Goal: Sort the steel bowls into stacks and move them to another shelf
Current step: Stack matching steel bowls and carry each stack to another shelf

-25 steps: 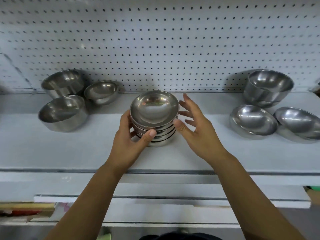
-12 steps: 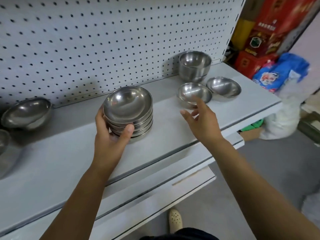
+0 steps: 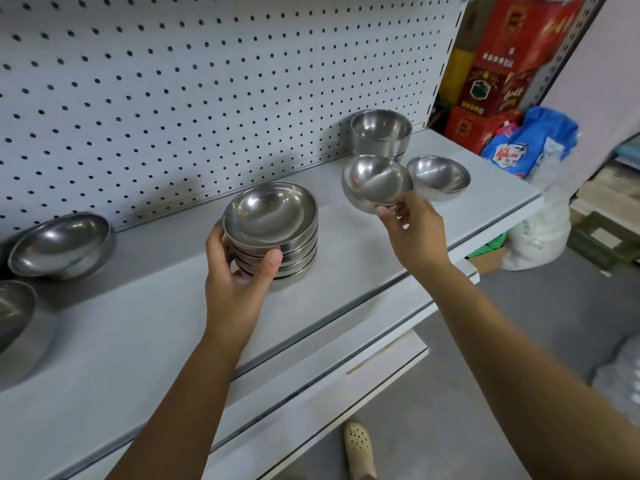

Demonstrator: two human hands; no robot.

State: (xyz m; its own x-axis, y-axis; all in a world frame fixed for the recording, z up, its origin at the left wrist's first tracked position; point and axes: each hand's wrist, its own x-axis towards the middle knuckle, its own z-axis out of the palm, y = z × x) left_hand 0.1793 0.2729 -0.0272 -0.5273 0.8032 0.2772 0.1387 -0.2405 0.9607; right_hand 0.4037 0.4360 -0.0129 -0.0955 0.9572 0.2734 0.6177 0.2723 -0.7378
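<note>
A stack of several shallow steel bowls (image 3: 273,223) stands mid-shelf on the grey shelf (image 3: 138,334). My left hand (image 3: 239,271) grips the stack's near-left side, thumb across its front. My right hand (image 3: 412,230) pinches the near rim of a single steel bowl (image 3: 377,181), which is tilted and lifted off the shelf. Just right of it lies another shallow bowl (image 3: 438,174). Behind them stands a stack of deeper bowls (image 3: 381,133) against the pegboard. Two more bowls sit at the left: one (image 3: 62,244) by the pegboard, one (image 3: 14,310) cut by the frame edge.
A white pegboard (image 3: 207,81) backs the shelf. A lower shelf ledge (image 3: 363,368) juts out beneath. Red cartons (image 3: 502,64), a blue bag (image 3: 530,143) and white sacks (image 3: 540,237) crowd the floor at the right. A foot in a beige shoe (image 3: 360,452) stands below.
My right hand left the stack, reached right, and now has taken hold of a single bowl and lifted it. The view has swung right. My left hand stays on the stack.
</note>
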